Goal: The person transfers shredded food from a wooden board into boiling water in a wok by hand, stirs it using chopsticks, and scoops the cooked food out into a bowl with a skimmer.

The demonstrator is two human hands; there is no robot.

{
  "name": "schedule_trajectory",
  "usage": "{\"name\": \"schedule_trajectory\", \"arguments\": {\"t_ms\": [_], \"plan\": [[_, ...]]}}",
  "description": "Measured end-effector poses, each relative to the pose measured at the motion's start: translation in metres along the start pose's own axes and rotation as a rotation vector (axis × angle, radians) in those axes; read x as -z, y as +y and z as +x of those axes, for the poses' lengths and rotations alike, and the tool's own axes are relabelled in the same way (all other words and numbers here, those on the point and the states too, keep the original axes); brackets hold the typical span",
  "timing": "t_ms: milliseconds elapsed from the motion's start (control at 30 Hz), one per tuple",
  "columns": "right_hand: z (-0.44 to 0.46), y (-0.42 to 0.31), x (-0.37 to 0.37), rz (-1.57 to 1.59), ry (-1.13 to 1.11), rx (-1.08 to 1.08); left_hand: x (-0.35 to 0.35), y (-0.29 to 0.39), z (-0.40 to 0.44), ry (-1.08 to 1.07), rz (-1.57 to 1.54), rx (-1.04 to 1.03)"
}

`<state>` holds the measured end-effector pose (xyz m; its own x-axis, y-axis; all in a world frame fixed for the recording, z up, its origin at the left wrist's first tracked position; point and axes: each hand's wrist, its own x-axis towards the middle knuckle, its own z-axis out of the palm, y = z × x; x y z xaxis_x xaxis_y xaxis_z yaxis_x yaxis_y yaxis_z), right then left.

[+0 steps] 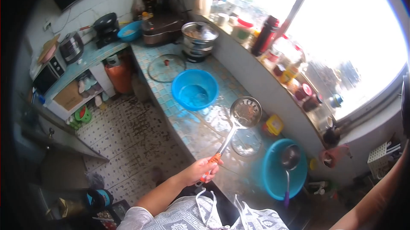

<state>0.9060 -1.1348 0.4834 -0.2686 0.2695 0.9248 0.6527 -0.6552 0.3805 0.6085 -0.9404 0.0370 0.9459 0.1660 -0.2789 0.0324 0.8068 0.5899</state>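
The left hand (203, 171) closed round the orange handle (215, 158) of a round silver metal skimmer (246, 111), angled toward one o'clock (the right hand's state I couldn't tell).

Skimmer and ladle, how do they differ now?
The skimmer has an orange grip; the ladle has a purple one. The skimmer is held in the left hand, while the ladle rests in the nearer blue basin. Both have rounded metal heads.
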Motion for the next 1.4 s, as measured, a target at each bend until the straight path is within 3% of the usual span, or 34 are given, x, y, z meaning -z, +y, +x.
{"name": "schedule_trajectory", "arguments": {"t_ms": [33,100,133,167,333,467,533,600,667,733,867,933,1000,1067,1133,1200,1267,1333,1400], "plan": [[-0.017,-0.049,-0.004,0.161,-0.076,-0.077,0.015,0.013,-0.014,0.008,-0.024,-0.050],[-0.087,-0.085,-0.028,0.583,-0.487,-0.275,0.052,0.035,-0.046,0.019,-0.077,-0.123],[-0.120,-0.161,-0.037,0.936,-0.578,-0.558,0.072,0.047,-0.063,0.055,-0.082,-0.147],[-0.131,-0.235,-0.036,1.096,-0.825,-0.689,0.091,0.058,-0.082,0.113,-0.065,-0.171],[-0.217,-0.500,-0.050,1.700,-1.544,-1.110,0.187,0.122,-0.174,0.379,-0.066,-0.286],[-0.237,-0.636,-0.070,1.817,-1.615,-1.445,0.259,0.180,-0.224,0.538,-0.156,-0.382],[-0.215,-0.690,-0.070,1.596,-1.953,-1.212,0.298,0.212,-0.238,0.566,-0.166,-0.446],[-0.169,-0.734,-0.068,1.438,-2.401,-0.836,0.334,0.252,-0.247,0.643,-0.203,-0.528],[-0.213,-0.779,-0.071,2.006,-2.384,-0.713,0.368,0.299,-0.254,0.685,-0.225,-0.555],[-0.209,-0.823,-0.085,2.133,-2.308,-0.255,0.401,0.341,-0.260,0.705,-0.236,-0.644],[-0.190,-0.919,-0.164,2.216,-2.374,-0.226,0.446,0.450,-0.267,0.842,-0.172,-0.732],[-0.159,-0.961,-0.210,2.451,-2.138,-0.885,0.465,0.509,-0.277,0.954,-0.160,-0.720],[-0.128,-1.009,-0.259,2.398,-1.903,-1.132,0.494,0.570,-0.290,0.933,-0.179,-0.728],[-0.102,-1.051,-0.315,2.327,-1.872,-1.204,0.521,0.636,-0.302,1.019,-0.135,-0.700],[-0.053,-1.084,-0.364,2.222,-1.774,-0.966,0.556,0.699,-0.322,1.014,-0.044,-0.674],[-0.042,-1.131,-0.426,2.442,-1.787,-0.774,0.607,0.757,-0.339,1.005,0.034,-0.676],[-0.027,-1.179,-0.475,2.858,-1.427,-0.905,0.645,0.816,-0.354,1.065,0.106,-0.644],[0.057,-1.207,-0.481,2.772,-1.343,-1.298,0.692,0.866,-0.365,1.127,0.285,-0.609],[0.098,-1.250,-0.506,2.908,-1.053,-1.098,0.739,0.911,-0.376,1.119,0.342,-0.542]]}}
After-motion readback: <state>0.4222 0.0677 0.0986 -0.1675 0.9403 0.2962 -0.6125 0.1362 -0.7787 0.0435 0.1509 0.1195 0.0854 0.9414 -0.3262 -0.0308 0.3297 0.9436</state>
